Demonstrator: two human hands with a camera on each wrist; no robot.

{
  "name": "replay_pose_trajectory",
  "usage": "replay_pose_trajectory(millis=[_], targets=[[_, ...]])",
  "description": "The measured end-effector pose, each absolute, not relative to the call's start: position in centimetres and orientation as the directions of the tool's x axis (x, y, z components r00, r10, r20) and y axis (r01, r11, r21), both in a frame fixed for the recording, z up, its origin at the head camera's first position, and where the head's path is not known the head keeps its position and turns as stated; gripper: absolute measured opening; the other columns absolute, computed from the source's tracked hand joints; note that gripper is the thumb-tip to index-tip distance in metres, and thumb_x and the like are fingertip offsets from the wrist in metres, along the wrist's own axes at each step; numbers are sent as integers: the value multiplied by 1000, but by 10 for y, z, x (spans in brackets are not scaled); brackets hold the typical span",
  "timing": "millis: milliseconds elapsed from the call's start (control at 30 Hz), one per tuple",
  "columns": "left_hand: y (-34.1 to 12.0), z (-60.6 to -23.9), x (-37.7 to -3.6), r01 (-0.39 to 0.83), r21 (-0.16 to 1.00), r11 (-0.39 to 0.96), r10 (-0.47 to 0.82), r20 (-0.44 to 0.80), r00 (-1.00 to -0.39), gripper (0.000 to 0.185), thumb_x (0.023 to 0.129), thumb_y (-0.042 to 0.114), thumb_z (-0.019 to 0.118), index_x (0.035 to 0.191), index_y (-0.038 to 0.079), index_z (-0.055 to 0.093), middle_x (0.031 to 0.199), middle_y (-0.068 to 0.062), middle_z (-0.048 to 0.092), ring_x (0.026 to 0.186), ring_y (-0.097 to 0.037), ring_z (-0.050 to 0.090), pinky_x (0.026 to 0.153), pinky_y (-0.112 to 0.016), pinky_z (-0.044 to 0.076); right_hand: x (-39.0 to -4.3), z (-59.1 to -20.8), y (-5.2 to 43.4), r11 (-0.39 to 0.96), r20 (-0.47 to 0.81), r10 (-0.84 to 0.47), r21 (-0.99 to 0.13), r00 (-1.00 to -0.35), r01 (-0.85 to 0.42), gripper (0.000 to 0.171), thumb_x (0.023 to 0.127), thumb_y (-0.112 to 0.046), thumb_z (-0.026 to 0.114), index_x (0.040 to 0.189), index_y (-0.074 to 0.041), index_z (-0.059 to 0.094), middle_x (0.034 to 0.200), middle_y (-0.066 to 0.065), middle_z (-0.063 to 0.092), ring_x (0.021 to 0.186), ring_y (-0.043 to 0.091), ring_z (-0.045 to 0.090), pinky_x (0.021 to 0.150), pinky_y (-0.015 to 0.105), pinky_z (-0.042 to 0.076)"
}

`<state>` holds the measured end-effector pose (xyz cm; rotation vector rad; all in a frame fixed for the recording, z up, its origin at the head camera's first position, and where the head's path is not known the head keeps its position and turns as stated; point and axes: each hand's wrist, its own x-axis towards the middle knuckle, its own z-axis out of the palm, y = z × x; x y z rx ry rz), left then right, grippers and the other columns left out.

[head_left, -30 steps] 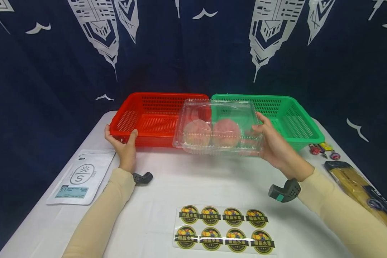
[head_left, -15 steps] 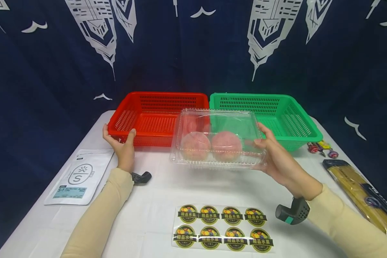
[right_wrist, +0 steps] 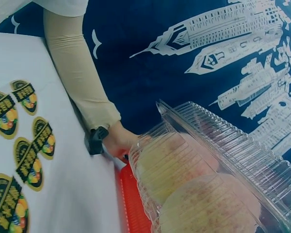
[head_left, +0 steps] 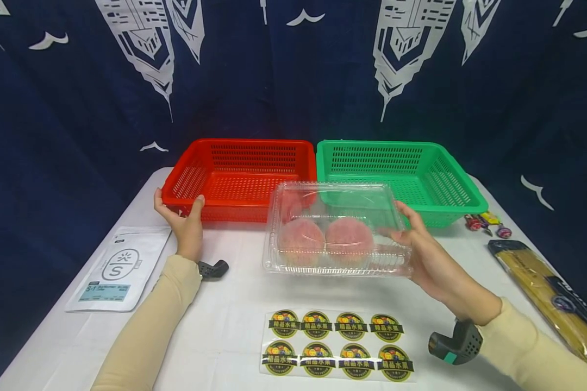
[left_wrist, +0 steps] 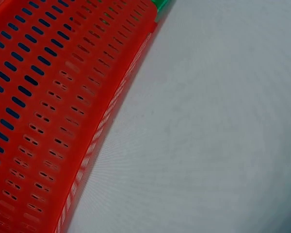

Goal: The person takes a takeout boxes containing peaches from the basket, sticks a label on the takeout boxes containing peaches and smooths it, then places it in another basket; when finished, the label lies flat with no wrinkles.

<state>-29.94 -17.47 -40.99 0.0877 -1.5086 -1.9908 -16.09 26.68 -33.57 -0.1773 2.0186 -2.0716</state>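
Head view: the right hand [head_left: 428, 252] grips the right end of a clear plastic clamshell box of peaches [head_left: 335, 231], held above the white table's [head_left: 235, 336] middle. The left hand [head_left: 183, 217] clasps the red slotted plastic basket's [head_left: 239, 176] front-left corner, thumb on its rim.

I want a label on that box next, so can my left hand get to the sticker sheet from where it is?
Probably yes. The left hand grips the red basket corner and must let go first; bare white table lies between it and the sticker sheet.
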Motion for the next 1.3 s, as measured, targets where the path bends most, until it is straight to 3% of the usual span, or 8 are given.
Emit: replay_pose_trajectory(millis=[133, 500, 933, 1300], targets=[[-175, -409, -298, 431, 892, -136, -516, 307, -799, 98, 98, 10, 72, 170, 24, 6, 173, 0, 18, 156, -15, 27, 125, -23, 30, -157, -345, 267, -9, -83, -267, -996, -960, 88, 77, 106, -18, 37, 169, -37, -4, 173, 24, 19, 120, 13, 65, 96, 48, 52], [-176, -409, -299, 434, 891, -129, -514, 315, -798, 99, 98, 11, 72, 170, 23, 6, 173, 0, 19, 156, -15, 27, 124, -21, 29, -151, -373, 265, -54, -93, -287, -992, -953, 113, 82, 102, -15, 40, 168, -33, -5, 171, 31, 16, 118, 14, 66, 99, 50, 53], [-175, -409, -297, 444, 886, -134, -519, 319, -793, 97, 98, 10, 71, 169, 23, 7, 173, 0, 20, 155, -16, 29, 124, -23, 31, -154, -396, 262, -74, -131, -250, -985, -959, 153, 82, 102, -17, 43, 168, -30, -3, 171, 32, 20, 113, 14, 68, 95, 42, 59], [-173, -409, -298, 438, 888, -136, -518, 314, -796, 97, 98, 10, 71, 169, 23, 6, 173, -1, 20, 155, -16, 29, 124, -23, 32, -162, -396, 256, -32, -158, -229, -985, -961, 169, 84, 101, -19, 41, 167, -30, -10, 172, 37, 10, 116, 27, 68, 93, 49, 55]])
